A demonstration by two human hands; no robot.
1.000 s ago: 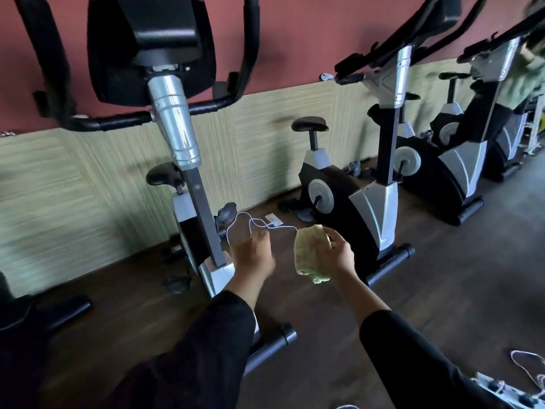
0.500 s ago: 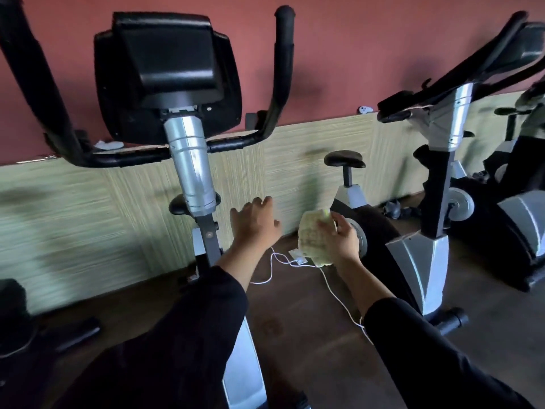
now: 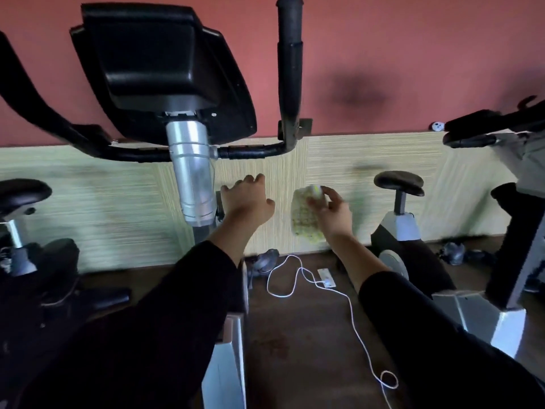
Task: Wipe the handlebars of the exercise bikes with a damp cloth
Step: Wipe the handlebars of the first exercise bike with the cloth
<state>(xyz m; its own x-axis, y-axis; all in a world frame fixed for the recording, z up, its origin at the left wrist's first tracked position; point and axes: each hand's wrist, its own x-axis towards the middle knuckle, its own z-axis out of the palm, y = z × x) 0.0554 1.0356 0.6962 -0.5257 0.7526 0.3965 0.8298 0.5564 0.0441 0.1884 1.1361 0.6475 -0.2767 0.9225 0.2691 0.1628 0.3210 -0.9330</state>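
Right hand (image 3: 333,215) pinches cloth (image 3: 303,222); left hand (image 3: 247,202) spread, empty. Handlebar (image 3: 290,84) above both. Loose pinch risks dropping cloth mid-reach.

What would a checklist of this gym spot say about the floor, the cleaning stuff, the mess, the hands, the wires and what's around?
Surface: dark wood floor, some dull smudges.
Job's things: yellow-green cloth, off the bike; black handlebar above, untouched.
Clutter: small white box on the floor.
Grippers: left hand open, empty; right hand holds the cloth.
Cables: white cable loops loose across the floor.
Surroundings: red wall, pale panelling below, more bikes either side.
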